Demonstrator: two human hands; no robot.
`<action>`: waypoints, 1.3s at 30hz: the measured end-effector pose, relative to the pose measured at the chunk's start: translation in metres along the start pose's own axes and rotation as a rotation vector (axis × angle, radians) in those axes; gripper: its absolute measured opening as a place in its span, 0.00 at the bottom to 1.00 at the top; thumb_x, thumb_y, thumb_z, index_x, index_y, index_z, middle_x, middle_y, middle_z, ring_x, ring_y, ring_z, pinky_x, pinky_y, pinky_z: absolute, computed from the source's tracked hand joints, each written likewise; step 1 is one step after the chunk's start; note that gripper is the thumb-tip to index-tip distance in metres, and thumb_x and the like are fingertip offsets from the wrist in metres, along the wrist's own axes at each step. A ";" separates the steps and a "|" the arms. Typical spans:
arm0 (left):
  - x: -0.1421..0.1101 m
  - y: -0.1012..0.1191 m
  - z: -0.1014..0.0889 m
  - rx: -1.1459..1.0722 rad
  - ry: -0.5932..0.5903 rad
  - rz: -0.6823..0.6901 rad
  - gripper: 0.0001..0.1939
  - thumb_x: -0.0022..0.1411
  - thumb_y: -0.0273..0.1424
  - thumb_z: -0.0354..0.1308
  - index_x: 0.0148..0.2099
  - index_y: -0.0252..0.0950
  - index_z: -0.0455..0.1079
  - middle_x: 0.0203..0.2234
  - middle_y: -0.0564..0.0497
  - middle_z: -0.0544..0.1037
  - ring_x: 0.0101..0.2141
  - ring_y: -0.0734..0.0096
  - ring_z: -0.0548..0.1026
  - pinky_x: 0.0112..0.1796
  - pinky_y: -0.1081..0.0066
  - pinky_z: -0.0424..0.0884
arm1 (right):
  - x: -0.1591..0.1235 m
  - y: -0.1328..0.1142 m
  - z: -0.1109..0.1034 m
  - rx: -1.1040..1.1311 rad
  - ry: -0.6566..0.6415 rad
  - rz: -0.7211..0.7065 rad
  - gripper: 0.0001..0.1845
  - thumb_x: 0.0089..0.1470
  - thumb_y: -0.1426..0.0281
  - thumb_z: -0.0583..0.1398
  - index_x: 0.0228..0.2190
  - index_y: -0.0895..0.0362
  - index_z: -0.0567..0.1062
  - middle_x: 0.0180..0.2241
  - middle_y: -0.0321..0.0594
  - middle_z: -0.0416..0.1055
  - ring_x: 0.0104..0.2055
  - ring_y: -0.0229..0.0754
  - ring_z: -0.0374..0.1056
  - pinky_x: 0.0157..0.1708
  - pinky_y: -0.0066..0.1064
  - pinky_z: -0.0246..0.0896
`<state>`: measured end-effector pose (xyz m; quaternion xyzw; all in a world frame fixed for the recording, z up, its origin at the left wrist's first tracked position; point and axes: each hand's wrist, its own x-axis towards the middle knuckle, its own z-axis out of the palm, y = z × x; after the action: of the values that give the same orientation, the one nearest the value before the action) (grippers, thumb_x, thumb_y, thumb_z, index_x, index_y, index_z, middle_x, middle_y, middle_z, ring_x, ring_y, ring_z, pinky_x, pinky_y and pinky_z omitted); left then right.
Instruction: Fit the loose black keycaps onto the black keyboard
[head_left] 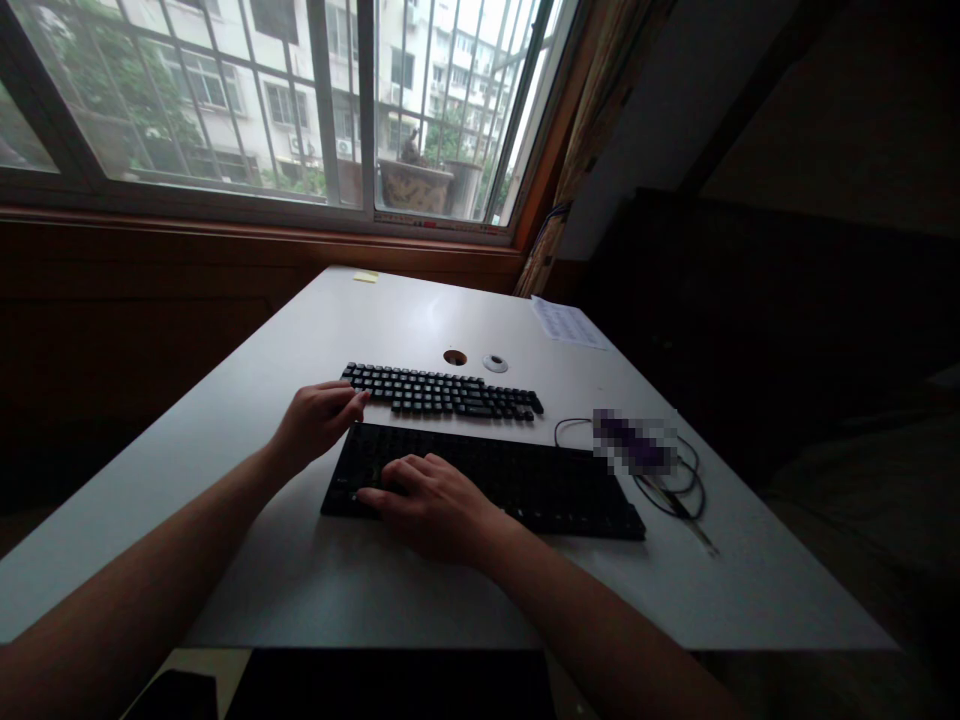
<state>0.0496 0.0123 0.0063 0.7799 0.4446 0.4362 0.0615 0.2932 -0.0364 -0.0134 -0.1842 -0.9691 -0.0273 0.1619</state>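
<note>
A black keyboard lies across the middle of the desk. Behind it, loose black keycaps are laid out in rows, with a gap at the near left. My left hand is at the left end of these rows, its thumb and fingers pinched together at a keycap there. My right hand rests over the left part of the keyboard. Its fingers are curled and the thumb is near the lower left keys. Whatever may be between those fingertips is hidden by the hand and the dark keyboard.
Right of the keyboard lies a blurred purple object with a dark cable. Further back are a cable hole, its round cover, a paper sheet and a yellow note. A barred window rises beyond the white desk.
</note>
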 end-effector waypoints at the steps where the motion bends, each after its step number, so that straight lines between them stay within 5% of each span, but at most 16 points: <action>1: 0.000 0.000 0.000 -0.001 0.002 0.003 0.21 0.70 0.36 0.52 0.24 0.36 0.71 0.21 0.53 0.72 0.23 0.75 0.68 0.28 0.73 0.63 | 0.000 0.000 0.001 0.004 0.005 0.001 0.21 0.66 0.67 0.58 0.59 0.48 0.69 0.49 0.42 0.68 0.46 0.43 0.63 0.44 0.38 0.62; 39: -0.001 -0.004 0.002 -0.013 -0.027 -0.003 0.20 0.70 0.35 0.53 0.25 0.34 0.70 0.20 0.54 0.69 0.23 0.77 0.67 0.28 0.73 0.61 | 0.000 0.008 0.008 0.098 0.196 -0.082 0.15 0.66 0.70 0.56 0.52 0.58 0.73 0.42 0.44 0.72 0.42 0.43 0.66 0.46 0.38 0.68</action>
<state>0.0485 0.0141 0.0024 0.7845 0.4422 0.4286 0.0733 0.2936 -0.0276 -0.0213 -0.1328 -0.9554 -0.0042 0.2636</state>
